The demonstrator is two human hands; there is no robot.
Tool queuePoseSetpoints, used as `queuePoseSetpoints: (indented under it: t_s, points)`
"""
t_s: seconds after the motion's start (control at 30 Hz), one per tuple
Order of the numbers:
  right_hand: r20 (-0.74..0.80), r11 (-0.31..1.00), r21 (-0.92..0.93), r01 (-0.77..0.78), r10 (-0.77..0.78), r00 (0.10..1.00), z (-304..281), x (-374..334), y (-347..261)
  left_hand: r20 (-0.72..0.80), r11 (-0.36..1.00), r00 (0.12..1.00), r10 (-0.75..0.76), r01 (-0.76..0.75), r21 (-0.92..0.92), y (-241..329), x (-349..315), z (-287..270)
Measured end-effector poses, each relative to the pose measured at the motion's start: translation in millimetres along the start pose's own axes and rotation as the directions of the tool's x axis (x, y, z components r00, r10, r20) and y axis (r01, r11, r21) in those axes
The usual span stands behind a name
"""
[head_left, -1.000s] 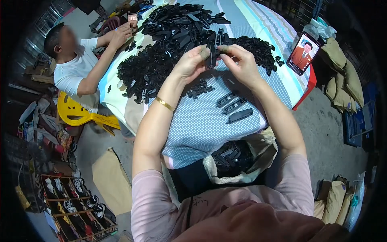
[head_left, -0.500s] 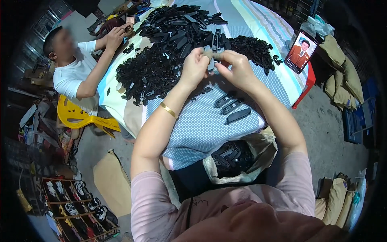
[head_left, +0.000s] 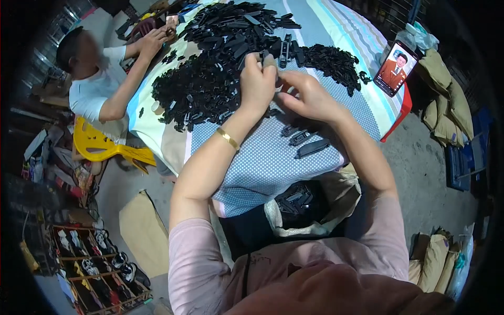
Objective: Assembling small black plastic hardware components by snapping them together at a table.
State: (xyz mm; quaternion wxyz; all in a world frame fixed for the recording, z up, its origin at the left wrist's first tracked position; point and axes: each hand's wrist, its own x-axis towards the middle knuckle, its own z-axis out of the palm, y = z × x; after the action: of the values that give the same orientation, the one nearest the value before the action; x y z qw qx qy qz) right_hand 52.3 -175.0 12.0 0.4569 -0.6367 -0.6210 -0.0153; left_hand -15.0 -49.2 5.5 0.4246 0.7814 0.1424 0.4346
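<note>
Over the cloth, my left hand point(head_left: 257, 86) is closed around a dark plastic piece point(head_left: 264, 55), whose upper end sticks up by the fingertips. Close against it is my right hand point(head_left: 310, 95), its thumb and forefinger bent together; what lies between them is hidden. Left of my hands spreads a heap of small black plastic parts point(head_left: 197, 92). Beyond them rises a pile of longer black pieces point(head_left: 231, 26), with a frame-like long part point(head_left: 285, 51) lying at its right. Nearer me, a smooth black elongated piece point(head_left: 313, 148) lies beside two open-framed ones point(head_left: 300, 137).
Another small-part heap point(head_left: 333, 65) is at the right, near a propped phone point(head_left: 396, 68). Below the table edge an open sack point(head_left: 273, 215) contains black parts. Across the left side sits a co-worker point(head_left: 100, 89) on a yellow chair point(head_left: 97, 144). Filled sacks point(head_left: 441, 100) stand at the right.
My left hand has turned, tipping the held piece away from me, and its wrist has shifted slightly right. My right hand's fingers have dropped a little lower beside it.
</note>
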Motion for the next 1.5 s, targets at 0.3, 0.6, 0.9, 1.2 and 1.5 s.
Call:
queuePoseSetpoints:
  t_s: [0.3, 0.6, 0.9, 1.2, 1.5]
  points:
    - [-0.115, 0.947, -0.128, -0.294, 0.28, 0.953, -22.7, 4.6, 65.1, 0.823, 0.925, 0.567, 0.036, -0.331, 0.187, 43.9, -32.8, -9.5]
    - [0.136, 0.962, -0.268, -0.054, 0.093, 0.986, 27.9, 31.9, 35.3, 0.505, 0.731, 0.857, -0.099, -0.282, 0.622, -6.2, 39.6, -82.7]
    - [0.248, 0.846, -0.525, -0.092, 0.255, 0.934, 19.9, 31.9, 49.3, 0.63, 0.676, 0.773, -0.072, -0.427, 0.601, -31.3, 37.5, -68.7]
    - [0.23, 0.828, -0.557, -0.063, 0.227, 0.946, -1.3, 19.4, 44.7, 0.514, 0.761, 0.847, 0.136, -0.422, 0.494, -29.7, 36.2, -45.2]
    - [0.094, 0.894, -0.443, -0.071, 0.125, 0.988, -7.8, 19.3, 61.2, 0.769, 0.277, 0.58, -0.267, 0.811, -0.516, -40.2, 39.7, -39.7]
